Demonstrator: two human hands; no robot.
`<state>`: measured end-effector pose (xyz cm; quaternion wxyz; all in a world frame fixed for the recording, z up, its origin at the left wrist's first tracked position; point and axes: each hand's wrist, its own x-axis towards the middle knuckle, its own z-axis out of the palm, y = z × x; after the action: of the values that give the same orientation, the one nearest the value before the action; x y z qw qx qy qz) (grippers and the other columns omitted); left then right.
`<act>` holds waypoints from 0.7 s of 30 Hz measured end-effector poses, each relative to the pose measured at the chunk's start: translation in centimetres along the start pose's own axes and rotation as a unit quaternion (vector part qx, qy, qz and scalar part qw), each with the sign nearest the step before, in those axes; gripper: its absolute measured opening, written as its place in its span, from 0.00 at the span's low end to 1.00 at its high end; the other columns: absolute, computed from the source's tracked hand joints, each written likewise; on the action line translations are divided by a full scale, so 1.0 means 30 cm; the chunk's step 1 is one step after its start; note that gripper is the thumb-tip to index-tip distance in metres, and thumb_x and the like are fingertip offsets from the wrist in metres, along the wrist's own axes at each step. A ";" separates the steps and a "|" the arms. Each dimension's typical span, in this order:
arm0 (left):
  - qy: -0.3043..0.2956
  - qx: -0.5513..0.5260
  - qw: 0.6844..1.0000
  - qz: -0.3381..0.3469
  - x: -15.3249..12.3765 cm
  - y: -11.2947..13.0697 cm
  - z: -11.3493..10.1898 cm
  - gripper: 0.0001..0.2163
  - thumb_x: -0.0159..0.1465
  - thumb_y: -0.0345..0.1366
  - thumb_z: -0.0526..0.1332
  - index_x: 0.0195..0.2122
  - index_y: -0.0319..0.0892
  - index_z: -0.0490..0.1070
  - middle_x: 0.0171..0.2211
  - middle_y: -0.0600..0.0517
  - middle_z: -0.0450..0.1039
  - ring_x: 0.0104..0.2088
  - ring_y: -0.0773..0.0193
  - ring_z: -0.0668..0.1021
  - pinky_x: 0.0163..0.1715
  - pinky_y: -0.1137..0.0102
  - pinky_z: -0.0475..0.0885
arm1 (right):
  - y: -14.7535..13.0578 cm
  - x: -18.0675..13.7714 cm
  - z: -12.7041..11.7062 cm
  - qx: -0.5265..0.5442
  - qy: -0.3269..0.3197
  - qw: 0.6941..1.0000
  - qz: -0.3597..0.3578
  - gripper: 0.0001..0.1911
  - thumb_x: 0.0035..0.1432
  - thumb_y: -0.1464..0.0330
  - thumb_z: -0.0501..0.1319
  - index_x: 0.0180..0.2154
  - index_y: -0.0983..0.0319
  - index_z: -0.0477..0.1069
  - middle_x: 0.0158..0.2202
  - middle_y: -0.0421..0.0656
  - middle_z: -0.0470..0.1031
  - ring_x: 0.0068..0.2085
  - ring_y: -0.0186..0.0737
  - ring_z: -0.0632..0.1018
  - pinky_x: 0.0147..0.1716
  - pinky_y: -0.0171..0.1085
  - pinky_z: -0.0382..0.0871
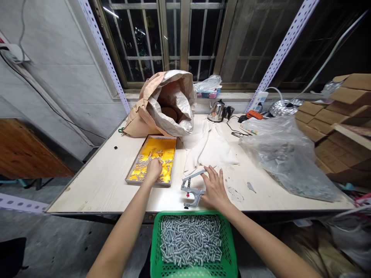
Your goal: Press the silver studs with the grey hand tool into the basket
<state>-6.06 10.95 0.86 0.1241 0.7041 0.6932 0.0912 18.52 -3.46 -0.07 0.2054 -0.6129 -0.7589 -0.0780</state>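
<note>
1. Holding grey metal spring pliers (193, 190) over pale wooden table (87, 189) w/ R hand (216, 189), curled round.
2. Reaching w/ L hand (154, 170) into yellow-lined shallow tray (167, 144), bunched; can't tell if pinching small silver pcs (141, 164).
3. Prob. mid-batch: plenty left in tray; ridged metal pcs (191, 239) heaped in green plastic basket (156, 241), maybe done.

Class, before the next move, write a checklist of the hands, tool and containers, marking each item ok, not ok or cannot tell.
1. Right hand on the grey hand tool: ok, holding it.
2. Left hand at the shallow tray: ok, among its small metal pieces.
3. Piece in the left fingers: cannot tell, hidden by the hand.
4. Tray's pieces in neat rows: not ok, scattered.
5. Green basket stocked: ok, many metal screws inside.
</note>
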 end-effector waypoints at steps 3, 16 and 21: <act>-0.005 0.006 1.000 0.021 -0.009 -0.002 -0.021 0.10 0.59 0.32 0.55 0.35 0.34 0.74 0.35 0.38 0.75 0.39 0.50 0.76 0.36 0.65 0.67 | -0.003 0.006 0.006 0.005 -0.005 1.000 -0.002 0.24 0.49 0.65 0.59 0.49 0.65 0.63 0.60 0.54 0.56 0.63 0.53 0.51 0.60 0.60 0.34; 0.013 -0.116 0.988 0.100 0.164 0.211 -0.035 0.09 0.54 0.21 0.55 0.30 0.35 0.74 0.35 0.39 0.74 0.44 0.53 0.74 0.44 0.67 0.65 | -0.028 0.013 -0.020 -0.011 0.000 1.000 -0.001 0.29 0.49 0.61 0.60 0.52 0.66 0.61 0.60 0.55 0.56 0.63 0.53 0.51 0.60 0.60 0.35; 0.021 -0.213 0.972 0.097 -0.028 0.168 -0.043 0.07 0.58 0.32 0.56 0.33 0.36 0.72 0.33 0.45 0.75 0.35 0.61 0.76 0.35 0.71 0.68 | 0.012 0.008 -0.022 -0.030 0.016 0.999 0.026 0.26 0.49 0.66 0.59 0.51 0.66 0.62 0.60 0.55 0.55 0.63 0.53 0.49 0.60 0.60 0.34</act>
<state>-1.68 10.13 3.64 0.2473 0.7231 0.5889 0.2631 18.95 -3.40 0.58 0.2008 -0.6371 -0.7367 -0.1052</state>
